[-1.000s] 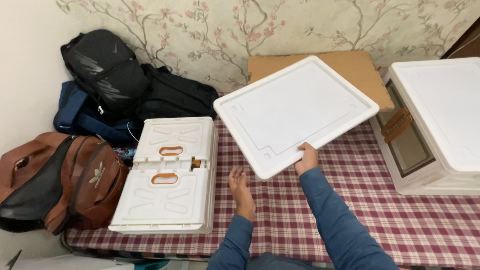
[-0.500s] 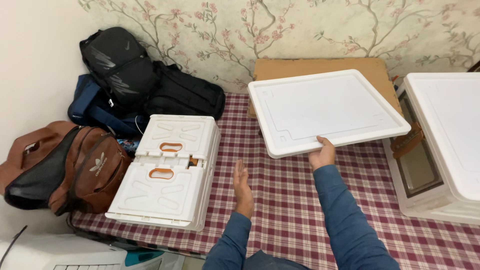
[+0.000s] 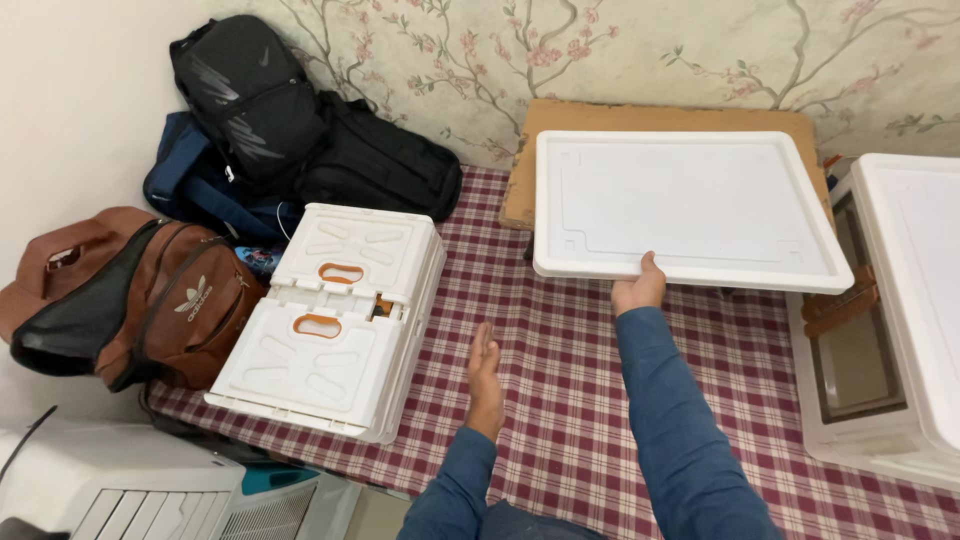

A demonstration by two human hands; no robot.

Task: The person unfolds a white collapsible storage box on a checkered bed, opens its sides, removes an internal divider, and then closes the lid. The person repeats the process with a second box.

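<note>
My right hand (image 3: 638, 290) grips the near edge of a large flat white plastic lid (image 3: 690, 205), holding it level above the chequered cloth and over a brown cardboard sheet (image 3: 560, 115). My left hand (image 3: 485, 375) hovers open over the cloth, fingers together, palm turned inward, holding nothing. To its left lies a folded white plastic crate (image 3: 335, 315) with orange handle slots.
A red-and-white chequered cloth (image 3: 560, 400) covers the surface. An assembled white storage box (image 3: 900, 330) with a brown latch stands at the right. A brown backpack (image 3: 130, 300), black backpacks (image 3: 250, 90) and a blue bag are piled at the left. A white appliance (image 3: 120, 490) sits at the lower left.
My right hand has swung the white lid to the right and levelled it out over the cardboard. My left hand has stayed open over the cloth.
</note>
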